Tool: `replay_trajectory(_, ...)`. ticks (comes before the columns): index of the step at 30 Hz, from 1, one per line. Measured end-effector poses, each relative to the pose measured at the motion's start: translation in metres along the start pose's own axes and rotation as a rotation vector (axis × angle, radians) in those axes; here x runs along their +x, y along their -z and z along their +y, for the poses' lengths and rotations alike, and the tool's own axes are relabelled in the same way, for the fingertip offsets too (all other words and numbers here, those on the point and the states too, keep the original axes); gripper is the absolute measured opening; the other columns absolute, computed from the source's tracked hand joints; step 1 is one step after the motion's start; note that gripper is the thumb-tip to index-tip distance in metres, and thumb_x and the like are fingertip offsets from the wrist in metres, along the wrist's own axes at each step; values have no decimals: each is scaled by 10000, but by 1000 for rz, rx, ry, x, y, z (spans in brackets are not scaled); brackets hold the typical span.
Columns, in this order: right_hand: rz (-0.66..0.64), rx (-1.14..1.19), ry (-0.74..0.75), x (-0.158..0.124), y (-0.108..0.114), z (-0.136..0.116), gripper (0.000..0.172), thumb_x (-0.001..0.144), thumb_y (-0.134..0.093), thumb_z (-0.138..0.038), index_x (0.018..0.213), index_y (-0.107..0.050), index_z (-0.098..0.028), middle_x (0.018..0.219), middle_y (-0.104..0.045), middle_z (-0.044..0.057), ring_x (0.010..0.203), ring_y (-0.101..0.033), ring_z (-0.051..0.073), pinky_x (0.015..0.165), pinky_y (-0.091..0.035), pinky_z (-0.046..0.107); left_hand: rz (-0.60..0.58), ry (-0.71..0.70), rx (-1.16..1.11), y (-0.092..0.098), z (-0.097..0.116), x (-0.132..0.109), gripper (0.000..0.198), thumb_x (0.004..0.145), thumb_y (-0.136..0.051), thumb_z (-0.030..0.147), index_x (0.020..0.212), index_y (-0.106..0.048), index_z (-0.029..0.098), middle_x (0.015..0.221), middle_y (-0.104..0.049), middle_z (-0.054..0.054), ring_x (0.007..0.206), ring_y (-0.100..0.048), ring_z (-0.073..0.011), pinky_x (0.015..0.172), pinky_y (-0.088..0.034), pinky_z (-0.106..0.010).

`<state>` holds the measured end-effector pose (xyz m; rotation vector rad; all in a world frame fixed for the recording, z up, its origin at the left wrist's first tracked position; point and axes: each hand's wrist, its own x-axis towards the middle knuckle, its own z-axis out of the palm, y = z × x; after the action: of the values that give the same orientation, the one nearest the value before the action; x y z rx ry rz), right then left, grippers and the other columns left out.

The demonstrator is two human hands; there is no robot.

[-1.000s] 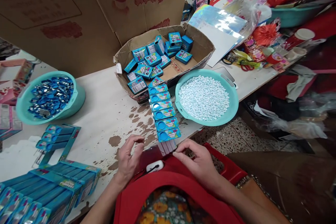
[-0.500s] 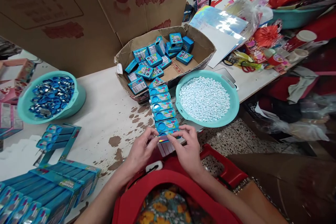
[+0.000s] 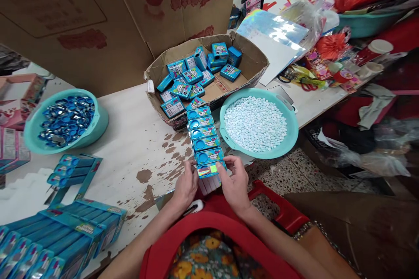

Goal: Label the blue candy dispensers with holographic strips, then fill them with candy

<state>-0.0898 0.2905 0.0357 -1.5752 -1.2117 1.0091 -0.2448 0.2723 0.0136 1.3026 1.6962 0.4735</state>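
A row of small blue candy boxes (image 3: 205,144), printed "Caramelo Macizo" with a round recess on each, runs away from me across the table. At the near end, one blue candy box (image 3: 209,171) has a shiny, rainbow-coloured strip on its face. My left hand (image 3: 186,185) is closed, with fingertips against this box's left end. Thumb and fingers of my right hand (image 3: 234,183) grip its right end, the thumb lying on the face. Beside the row on the right is a turquoise basin (image 3: 293,133) of small white candies (image 3: 255,122).
Behind the row stands a cardboard tray (image 3: 252,76) with loose blue boxes. A turquoise bowl (image 3: 104,124) of blue and silver pieces stands left. Packed blue display boxes (image 3: 65,231) fill the lower left. A large carton (image 3: 114,22) rises behind; a red stool (image 3: 278,209) is below right.
My left hand has turned, its fingers moving from the top of the near box to its left end. My right thumb has shifted right, uncovering more of the shiny strip.
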Motion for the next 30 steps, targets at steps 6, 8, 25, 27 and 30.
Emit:
replay_trajectory(6,53,139,32,-17,21,31,277,876,-483,-332,1118,-463,-199,1056,-556,83,945,-560,181,808,-478,334,-115,-13,256,13,-40,6,241,857,-423,390,945,-547,203,938,-632,-55,862,-565,-196,706,-378,-268)
replay_trajectory(8,-63,10,51,-29,26,47,172,876,-492,-317,986,-529,-192,913,-583,51,818,-570,161,725,-483,291,-228,16,325,8,-54,3,202,837,-460,348,888,-582,195,868,-641,-52,797,-569,-189,656,-363,-257)
replay_trajectory(25,-825,-830,718,-32,-11,76,517,846,-508,-155,1345,-387,-214,1267,-509,105,1088,-478,281,874,-437,420,-414,-17,206,5,-52,0,299,848,-358,304,719,-588,161,691,-587,-50,649,-491,-166,627,-352,-266)
replay_trajectory(27,-834,-824,746,-32,-9,79,515,851,-493,-147,1350,-380,-200,1301,-488,114,1111,-471,277,886,-430,418,-418,-15,189,4,-54,1,280,835,-372,304,721,-582,159,671,-565,-37,626,-463,-154,610,-337,-260)
replay_trajectory(30,-849,-822,782,-30,-8,80,517,859,-468,-134,1363,-364,-189,1341,-458,123,1147,-458,274,904,-420,421,-436,1,142,4,-58,3,254,822,-380,297,734,-573,156,643,-530,-17,603,-425,-139,583,-316,-252)
